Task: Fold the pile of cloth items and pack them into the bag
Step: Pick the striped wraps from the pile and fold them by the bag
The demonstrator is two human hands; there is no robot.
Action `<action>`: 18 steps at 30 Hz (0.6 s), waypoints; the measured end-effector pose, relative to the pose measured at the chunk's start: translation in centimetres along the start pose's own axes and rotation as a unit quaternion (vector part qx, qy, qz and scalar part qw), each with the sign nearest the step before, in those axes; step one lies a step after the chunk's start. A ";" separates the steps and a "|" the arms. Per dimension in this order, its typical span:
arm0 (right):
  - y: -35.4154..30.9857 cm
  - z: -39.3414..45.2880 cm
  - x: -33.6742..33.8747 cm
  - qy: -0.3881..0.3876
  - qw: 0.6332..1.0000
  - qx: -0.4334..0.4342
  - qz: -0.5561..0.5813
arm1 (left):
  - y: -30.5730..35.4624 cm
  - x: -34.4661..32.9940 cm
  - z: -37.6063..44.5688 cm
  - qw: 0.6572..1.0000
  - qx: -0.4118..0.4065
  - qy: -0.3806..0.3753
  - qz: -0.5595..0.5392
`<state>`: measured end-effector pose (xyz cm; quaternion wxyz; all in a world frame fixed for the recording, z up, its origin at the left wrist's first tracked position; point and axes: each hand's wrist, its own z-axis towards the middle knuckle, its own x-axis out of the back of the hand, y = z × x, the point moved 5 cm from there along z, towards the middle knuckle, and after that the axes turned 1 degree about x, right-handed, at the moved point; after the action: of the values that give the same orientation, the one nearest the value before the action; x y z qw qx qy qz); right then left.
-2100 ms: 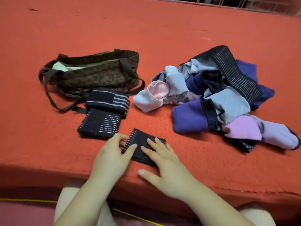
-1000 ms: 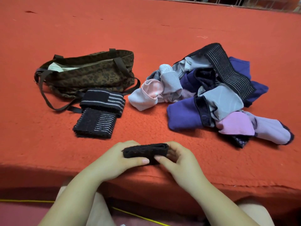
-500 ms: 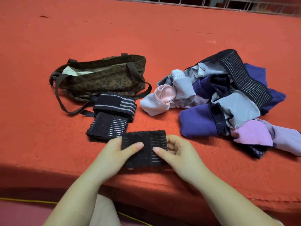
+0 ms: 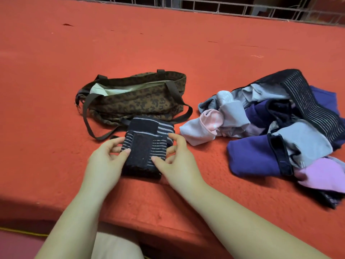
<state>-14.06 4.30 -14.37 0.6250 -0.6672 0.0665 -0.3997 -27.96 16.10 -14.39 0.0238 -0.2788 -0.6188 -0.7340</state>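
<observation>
Two hands work at the near edge of the red felt-covered tabletop. The left hand and right hand each pinch a side of one folded black striped cloth, thumbs on top and fingers curled at its edges, a closed grip on both sides. It lies over a second folded striped piece, which touches the front of the one bag. The bag is soft, brown with a dark leopard pattern and long webbing straps, its mouth gaping on a pale lining. Right of it, apart from the bag, one loose pile of cloth items sprawls: purple, grey, pink and ribbed black knits. Open red surface stretches behind and to the left.
</observation>
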 end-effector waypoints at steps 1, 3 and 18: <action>0.0 -0.1 -0.4 -0.003 0.998 0.027 -0.053 | 0.0 0.1 0.2 0.999 -0.004 0.010 0.050; -0.2 -0.7 -0.9 0.009 0.975 0.113 -0.190 | -0.2 0.1 0.3 0.989 -0.024 0.021 0.147; 2.3 -3.9 -3.0 -0.159 0.916 0.177 -0.324 | -2.5 -2.3 -1.1 0.925 -0.073 -0.158 0.337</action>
<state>-17.56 2.50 -18.11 0.5713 -0.5854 -0.3258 -0.4742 -27.32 14.94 -17.70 0.1516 -0.5847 -0.4289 -0.6717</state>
